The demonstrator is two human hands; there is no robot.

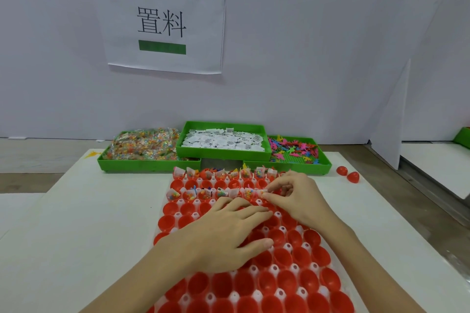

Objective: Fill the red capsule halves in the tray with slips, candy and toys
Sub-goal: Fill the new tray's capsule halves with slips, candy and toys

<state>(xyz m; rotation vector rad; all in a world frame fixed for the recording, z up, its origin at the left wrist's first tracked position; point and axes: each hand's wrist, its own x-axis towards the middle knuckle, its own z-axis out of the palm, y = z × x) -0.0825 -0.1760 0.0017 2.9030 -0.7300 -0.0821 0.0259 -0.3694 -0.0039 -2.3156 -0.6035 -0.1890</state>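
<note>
A white table [106, 211] is observed as the supporting surface. A white tray [256, 296] of red capsule halves is laid on it at the near centre. Three green bins are set along the far edge: a candy bin [122, 164] at left, a slip bin [223, 154] in the middle, raised over its neighbours, and a toy bin [324, 166] at right. Two loose red capsule halves [348, 173] are noted at far right.

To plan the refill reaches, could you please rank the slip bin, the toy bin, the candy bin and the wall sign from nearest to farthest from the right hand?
From the right hand, in the head view:
1. Slip bin, just behind, centre; the toy bin, behind on the right, is too close to call against it.
2. Candy bin, behind on the left.
3. Wall sign, high on the wall.
</note>
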